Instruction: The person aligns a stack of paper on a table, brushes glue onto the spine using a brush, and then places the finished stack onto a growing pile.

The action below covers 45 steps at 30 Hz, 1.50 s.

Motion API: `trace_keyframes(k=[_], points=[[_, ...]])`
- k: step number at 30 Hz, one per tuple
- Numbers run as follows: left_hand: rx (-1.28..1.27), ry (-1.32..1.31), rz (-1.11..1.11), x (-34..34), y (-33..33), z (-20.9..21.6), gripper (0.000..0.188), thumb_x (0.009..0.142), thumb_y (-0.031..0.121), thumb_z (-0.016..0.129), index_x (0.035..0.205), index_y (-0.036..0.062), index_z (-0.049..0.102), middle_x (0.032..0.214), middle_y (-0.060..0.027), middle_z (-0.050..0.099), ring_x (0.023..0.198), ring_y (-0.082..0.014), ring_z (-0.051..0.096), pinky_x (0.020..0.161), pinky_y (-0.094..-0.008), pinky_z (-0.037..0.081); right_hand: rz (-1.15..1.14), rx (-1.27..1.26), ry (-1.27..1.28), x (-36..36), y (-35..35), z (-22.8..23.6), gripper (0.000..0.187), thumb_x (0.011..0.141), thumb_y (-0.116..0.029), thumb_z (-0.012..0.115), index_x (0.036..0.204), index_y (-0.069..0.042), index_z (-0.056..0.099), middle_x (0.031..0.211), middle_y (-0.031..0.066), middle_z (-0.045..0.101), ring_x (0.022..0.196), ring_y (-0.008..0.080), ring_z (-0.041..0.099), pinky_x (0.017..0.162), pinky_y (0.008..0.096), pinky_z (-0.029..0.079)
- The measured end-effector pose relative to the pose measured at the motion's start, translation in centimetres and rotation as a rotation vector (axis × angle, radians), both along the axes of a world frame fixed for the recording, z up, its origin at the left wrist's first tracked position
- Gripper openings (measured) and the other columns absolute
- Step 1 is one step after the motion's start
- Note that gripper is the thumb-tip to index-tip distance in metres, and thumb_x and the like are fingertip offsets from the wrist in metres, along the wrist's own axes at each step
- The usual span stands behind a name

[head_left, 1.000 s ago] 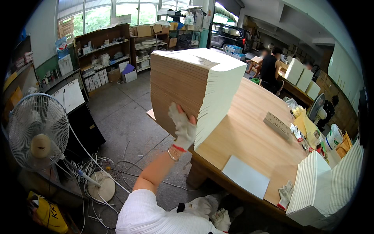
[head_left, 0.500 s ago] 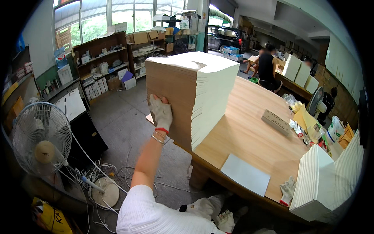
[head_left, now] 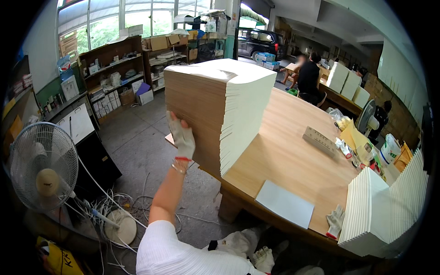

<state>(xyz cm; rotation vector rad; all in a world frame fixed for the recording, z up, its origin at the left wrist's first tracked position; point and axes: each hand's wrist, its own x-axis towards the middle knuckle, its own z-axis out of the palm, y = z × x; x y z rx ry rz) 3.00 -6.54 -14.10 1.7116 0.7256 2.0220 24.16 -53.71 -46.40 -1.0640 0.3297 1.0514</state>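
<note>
My left hand (head_left: 182, 138), in a whitish work glove with a red cuff and some bare fingertips, lies open against the brown side of a tall paper stack (head_left: 245, 119). Its fingers point upward near the stack's left edge. The stack stands at the table's left end, its white layered edges facing right. Low in the picture my right hand (head_left: 263, 260), gloved too, rests by my lap; its fingers look apart and slightly bent, with nothing visible in them. A loose glove (head_left: 336, 221) lies at the table's front edge, beside several fanned white stacks (head_left: 366, 213).
On the wooden table (head_left: 284, 156) lie a pale grey sheet (head_left: 285, 204), a long grey block (head_left: 319, 141) and clutter at the right. Left of me stand a fan (head_left: 44, 167) and tangled cables (head_left: 133, 206) on the floor. People sit in the background.
My left hand has slid slightly down the stack's side, its wrist lower now. The whole view has shifted a little. My right hand stays by my lap.
</note>
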Motion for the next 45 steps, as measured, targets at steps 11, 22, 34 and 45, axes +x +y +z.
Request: trace_keyframes(k=[11, 22, 34, 45], points=[[-0.057, 0.154, -0.655, 4.8, -21.0, -9.2, 0.017, 0.093, 0.015, 0.050, 0.090, 0.0008, 0.058, 0.087, -0.0113, 0.060, 0.080, -0.0246, 0.058, 0.070, -0.0338, 0.046, 0.022, 0.214, -0.048, -1.6, 1.3, 9.1, 0.035, 0.097, -0.038, 0.048, 0.112, -0.009, 0.060, 0.092, 0.0052, 0.061, 0.091, 0.0270, 0.058, 0.085, 0.0450, 0.048], [-0.641, 0.398, -1.351, 9.9, -30.0, -15.0, 0.054, 0.096, 0.033, 0.055, 0.134, -0.0039, 0.042, 0.121, -0.0120, 0.056, 0.110, -0.0188, 0.056, 0.095, -0.0315, 0.045, -0.032, 1.149, 0.325, -3.3, 4.3, 20.4, 0.049, 0.095, -0.039, 0.051, 0.129, -0.005, 0.050, 0.132, 0.0119, 0.055, 0.122, 0.0302, 0.052, 0.104, 0.0413, 0.041], [-0.243, 0.312, -0.857, 7.5, -26.3, -11.5, 0.044, 0.099, 0.043, 0.047, 0.100, -0.0005, 0.053, 0.084, -0.0154, 0.064, 0.068, -0.0256, 0.063, 0.059, -0.0351, 0.049, 0.586, 1.144, -0.354, -3.3, 6.1, 27.2, 0.056, 0.102, -0.026, 0.041, 0.145, 0.007, 0.028, 0.152, 0.0162, 0.031, 0.142, 0.0233, 0.025, 0.116, 0.0353, 0.019], [-0.655, 0.260, -1.237, 9.4, -28.4, -7.1, 0.057, 0.095, 0.052, 0.049, 0.105, -0.0030, 0.057, 0.096, -0.0201, 0.066, 0.086, -0.0284, 0.066, 0.075, -0.0405, 0.054, 0.462, 1.204, -0.085, -2.9, 5.5, 26.1, 0.054, 0.100, -0.015, 0.037, 0.148, 0.004, 0.023, 0.153, 0.0097, 0.029, 0.139, 0.0202, 0.031, 0.114, 0.0354, 0.026]])
